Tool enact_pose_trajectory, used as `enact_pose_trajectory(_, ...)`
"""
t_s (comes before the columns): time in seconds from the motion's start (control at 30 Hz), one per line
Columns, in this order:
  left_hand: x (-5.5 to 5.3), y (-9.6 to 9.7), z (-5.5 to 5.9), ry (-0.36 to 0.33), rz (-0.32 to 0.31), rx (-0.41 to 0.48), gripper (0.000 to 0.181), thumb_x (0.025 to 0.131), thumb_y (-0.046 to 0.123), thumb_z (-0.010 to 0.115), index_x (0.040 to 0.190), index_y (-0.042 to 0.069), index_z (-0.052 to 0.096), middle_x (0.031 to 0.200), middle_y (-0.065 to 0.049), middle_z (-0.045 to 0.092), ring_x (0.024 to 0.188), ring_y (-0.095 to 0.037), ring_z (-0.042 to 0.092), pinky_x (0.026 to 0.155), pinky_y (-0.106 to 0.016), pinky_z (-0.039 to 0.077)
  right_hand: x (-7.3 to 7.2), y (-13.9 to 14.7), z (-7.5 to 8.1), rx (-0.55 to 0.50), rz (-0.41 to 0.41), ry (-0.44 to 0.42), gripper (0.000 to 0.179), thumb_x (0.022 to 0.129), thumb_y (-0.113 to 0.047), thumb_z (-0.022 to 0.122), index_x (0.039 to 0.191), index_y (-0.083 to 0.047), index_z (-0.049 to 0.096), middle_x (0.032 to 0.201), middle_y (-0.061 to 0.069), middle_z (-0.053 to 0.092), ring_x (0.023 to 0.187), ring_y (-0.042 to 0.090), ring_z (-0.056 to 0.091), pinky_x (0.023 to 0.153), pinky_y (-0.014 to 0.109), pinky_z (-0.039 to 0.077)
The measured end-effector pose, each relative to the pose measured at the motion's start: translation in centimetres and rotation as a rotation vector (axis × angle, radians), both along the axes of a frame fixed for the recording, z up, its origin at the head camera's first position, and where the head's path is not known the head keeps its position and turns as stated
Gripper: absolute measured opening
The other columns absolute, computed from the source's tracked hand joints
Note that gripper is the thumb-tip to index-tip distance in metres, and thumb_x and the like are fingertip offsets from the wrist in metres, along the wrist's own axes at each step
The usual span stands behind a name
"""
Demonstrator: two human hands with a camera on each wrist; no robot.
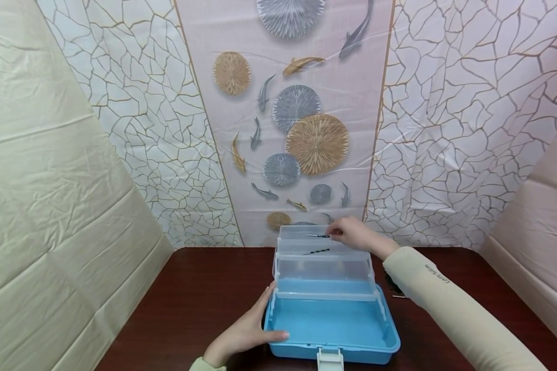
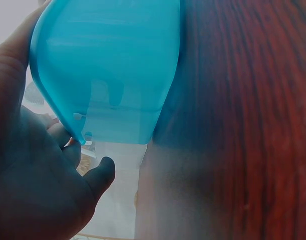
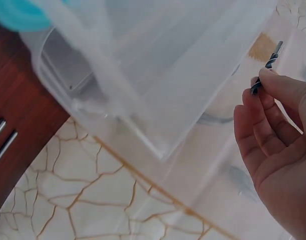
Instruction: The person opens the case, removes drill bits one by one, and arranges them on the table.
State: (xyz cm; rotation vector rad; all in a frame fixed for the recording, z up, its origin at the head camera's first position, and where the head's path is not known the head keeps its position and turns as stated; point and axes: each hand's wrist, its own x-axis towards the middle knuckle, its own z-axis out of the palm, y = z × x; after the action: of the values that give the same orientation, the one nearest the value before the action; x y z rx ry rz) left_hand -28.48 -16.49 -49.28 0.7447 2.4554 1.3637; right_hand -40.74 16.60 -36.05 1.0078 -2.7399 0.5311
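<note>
A blue plastic toolbox (image 1: 329,320) stands open on the table, its clear tiered trays (image 1: 325,273) raised toward the back. My left hand (image 1: 248,327) holds the left side of the box, thumb over the rim and fingers along the outer wall. Between thumb and fingertips, my right hand (image 1: 355,234) pinches a dark spiral drill bit (image 3: 267,67) above the uppermost tray. In the head view, another drill bit (image 1: 314,252) lies in a tray just below it.
Two metal shanks (image 3: 3,145) lie on the dark red wooden table (image 1: 204,288) right of the box, partly hidden by my right sleeve in the head view. The white latch (image 1: 329,359) hangs at the front. A patterned cloth (image 1: 306,196) hangs close behind the trays.
</note>
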Motion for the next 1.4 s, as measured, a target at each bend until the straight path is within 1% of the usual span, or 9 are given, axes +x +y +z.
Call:
enact_pose_trajectory(0.13, 0.1, 0.1, 0.0, -0.015, -0.001, 0.003, 0.110, 0.087, 0.044, 0.079, 0.163, 0.033, 0.000, 0.169, -0.011, 0.001, 0.150, -0.037, 0.015, 0.109, -0.068, 0.026, 0.3, 1.7, 0.4, -0.011, -0.035, 0.004, 0.015, 0.092, 0.002, 0.069, 0.105, 0.001, 0.076, 0.099, 0.011, 0.075, 0.088, 0.024, 0.070, 0.077, 0.039, 0.056)
enact_pose_trajectory(0.27, 0.1, 0.1, 0.1, -0.024, -0.001, 0.000, 0.109, 0.087, 0.045, 0.078, 0.163, 0.036, 0.000, 0.168, -0.011, 0.000, 0.151, -0.038, 0.012, 0.109, -0.070, 0.025, 0.5, 4.0, 1.1, -0.022, -0.110, -0.050, 0.016, 0.094, 0.001, 0.067, 0.109, 0.002, 0.075, 0.101, 0.011, 0.074, 0.090, 0.024, 0.068, 0.078, 0.041, 0.056)
enact_pose_trajectory(0.4, 0.2, 0.1, 0.2, -0.016, 0.003, -0.009, 0.109, 0.087, 0.044, 0.078, 0.163, 0.034, 0.000, 0.169, -0.010, 0.001, 0.151, -0.038, 0.014, 0.108, -0.069, 0.027, 0.9, 6.4, 2.0, -0.035, -0.172, -0.086, 0.017, 0.096, 0.000, 0.065, 0.111, 0.003, 0.073, 0.101, 0.012, 0.072, 0.090, 0.026, 0.067, 0.078, 0.044, 0.055)
enact_pose_trajectory(0.5, 0.2, 0.0, 0.3, -0.012, 0.009, -0.016, 0.110, 0.087, 0.043, 0.079, 0.163, 0.032, 0.000, 0.169, -0.009, 0.002, 0.150, -0.038, 0.016, 0.108, -0.069, 0.028, 1.4, 8.2, 2.7, -0.032, -0.209, -0.069, 0.018, 0.097, -0.002, 0.065, 0.112, 0.002, 0.074, 0.101, 0.012, 0.073, 0.089, 0.026, 0.067, 0.077, 0.045, 0.055)
enact_pose_trajectory(0.67, 0.2, 0.0, 0.1, -0.024, 0.012, -0.017, 0.109, 0.088, 0.044, 0.078, 0.162, 0.037, 0.000, 0.169, -0.008, 0.002, 0.150, -0.038, 0.016, 0.108, -0.070, 0.027, 2.2, 11.0, 3.5, -0.032, -0.252, -0.025, 0.019, 0.097, -0.004, 0.065, 0.112, 0.002, 0.073, 0.101, 0.012, 0.072, 0.090, 0.028, 0.067, 0.076, 0.047, 0.054)
enact_pose_trajectory(0.83, 0.2, -0.1, 0.0, -0.019, 0.010, -0.017, 0.109, 0.087, 0.043, 0.079, 0.162, 0.038, 0.000, 0.169, -0.009, 0.002, 0.150, -0.038, 0.016, 0.108, -0.070, 0.026, 2.9, 13.3, 3.9, -0.036, -0.289, -0.032, 0.018, 0.097, -0.004, 0.064, 0.111, 0.004, 0.072, 0.097, 0.009, 0.071, 0.088, 0.026, 0.065, 0.074, 0.047, 0.053)
enact_pose_trajectory(1.03, 0.2, 0.1, 0.1, -0.023, 0.006, -0.013, 0.109, 0.088, 0.043, 0.079, 0.162, 0.037, 0.000, 0.169, -0.012, 0.002, 0.150, -0.039, 0.015, 0.108, -0.070, 0.026, 3.5, 15.1, 3.9, -0.015, -0.306, 0.000, 0.016, 0.096, -0.003, 0.066, 0.109, 0.001, 0.074, 0.099, 0.011, 0.072, 0.090, 0.029, 0.066, 0.077, 0.050, 0.052)
enact_pose_trajectory(1.27, 0.2, 0.1, 0.1, -0.039, 0.008, -0.017, 0.108, 0.088, 0.044, 0.077, 0.162, 0.037, -0.001, 0.169, -0.012, 0.002, 0.150, -0.039, 0.015, 0.108, -0.070, 0.026, 4.4, 16.0, 3.8, -0.003, -0.278, 0.064, 0.014, 0.094, -0.004, 0.069, 0.105, -0.001, 0.076, 0.104, 0.014, 0.073, 0.091, 0.029, 0.066, 0.077, 0.047, 0.053)
enact_pose_trajectory(1.4, 0.2, 0.1, 0.2, -0.033, 0.008, -0.018, 0.108, 0.088, 0.044, 0.078, 0.162, 0.037, -0.001, 0.169, -0.011, 0.002, 0.150, -0.039, 0.015, 0.108, -0.070, 0.026, 5.2, 16.2, 3.8, -0.011, -0.257, 0.072, 0.014, 0.094, -0.003, 0.068, 0.107, -0.001, 0.076, 0.106, 0.014, 0.073, 0.092, 0.029, 0.067, 0.076, 0.046, 0.055)
